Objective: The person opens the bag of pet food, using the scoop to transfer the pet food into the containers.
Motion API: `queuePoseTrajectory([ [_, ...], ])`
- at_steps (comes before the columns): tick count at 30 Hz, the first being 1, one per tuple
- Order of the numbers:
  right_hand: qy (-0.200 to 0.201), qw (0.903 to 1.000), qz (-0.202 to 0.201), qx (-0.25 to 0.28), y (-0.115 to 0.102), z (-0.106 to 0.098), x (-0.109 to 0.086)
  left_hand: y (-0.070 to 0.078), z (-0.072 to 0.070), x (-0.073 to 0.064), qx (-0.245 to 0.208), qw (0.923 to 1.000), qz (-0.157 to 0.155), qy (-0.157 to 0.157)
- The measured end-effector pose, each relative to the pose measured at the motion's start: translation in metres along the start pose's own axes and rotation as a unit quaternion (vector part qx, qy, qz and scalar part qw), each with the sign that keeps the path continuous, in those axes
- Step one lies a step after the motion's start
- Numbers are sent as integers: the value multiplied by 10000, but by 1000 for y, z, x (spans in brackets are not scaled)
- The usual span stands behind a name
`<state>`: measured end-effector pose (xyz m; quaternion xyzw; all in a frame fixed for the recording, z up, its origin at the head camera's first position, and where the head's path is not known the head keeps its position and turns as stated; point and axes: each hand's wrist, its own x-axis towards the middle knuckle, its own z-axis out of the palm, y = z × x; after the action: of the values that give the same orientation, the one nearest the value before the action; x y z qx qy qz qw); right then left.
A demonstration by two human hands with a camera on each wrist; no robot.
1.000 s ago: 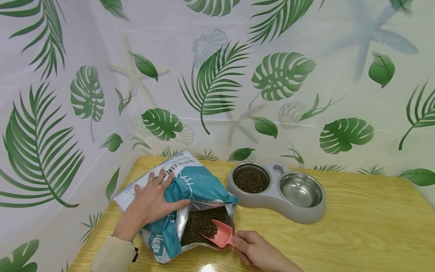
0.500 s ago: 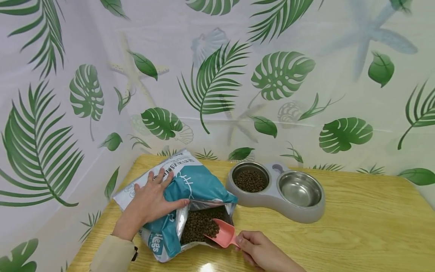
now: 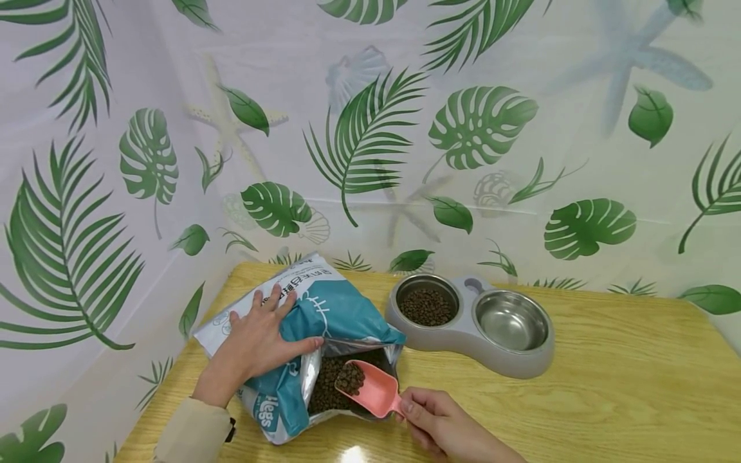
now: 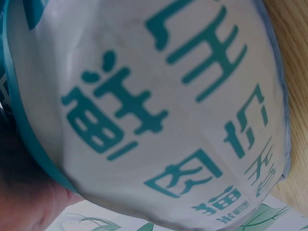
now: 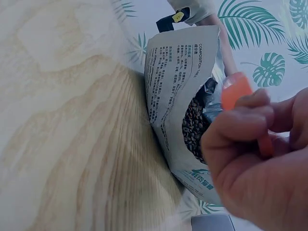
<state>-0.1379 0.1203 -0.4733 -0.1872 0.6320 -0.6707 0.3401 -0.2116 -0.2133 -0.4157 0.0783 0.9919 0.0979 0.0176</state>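
Observation:
A teal and white bag of pet food (image 3: 353,315) lies on its side, its mouth facing the near right and brown kibble (image 3: 327,389) showing inside. My left hand (image 3: 260,344) rests on the bag with fingers spread, pressing its upper side. In my right hand (image 3: 437,421) I grip the handle of a pink scoop (image 3: 379,389). The scoop is over the bag's mouth with a heap of kibble at its front end. In the right wrist view, my curled fingers (image 5: 240,130) hide most of the scoop.
A grey double pet bowl (image 3: 463,337) stands right of the bag on the wooden table (image 3: 625,373). Its left steel bowl (image 3: 399,299) contains kibble; its right steel bowl (image 3: 509,325) has a bare, shiny inside. Behind hangs a leaf-patterned cloth (image 3: 370,244).
The scoop has come up out of the kibble and levelled, now carrying a small heap. My right hand has shifted slightly. The left hand and bag have stayed in place.

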Motion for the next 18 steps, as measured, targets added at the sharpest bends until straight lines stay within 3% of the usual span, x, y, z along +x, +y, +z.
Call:
queuePoseTrajectory([
  [4, -463, 9969, -586, 256, 1, 0, -2, 0, 0, 0, 14, 10000, 14, 23],
  [8, -517, 9949, -798, 349, 0, -1, -2, 1, 1, -1, 31, 10000, 23, 1],
  [13, -279, 9971, -666, 260, -6, -7, -7, 2, 2, 0, 4, 10000, 3, -22],
  [18, 333, 9985, -400, -175, -18, -19, -12, 1, 0, 0, 25, 10000, 21, 12],
])
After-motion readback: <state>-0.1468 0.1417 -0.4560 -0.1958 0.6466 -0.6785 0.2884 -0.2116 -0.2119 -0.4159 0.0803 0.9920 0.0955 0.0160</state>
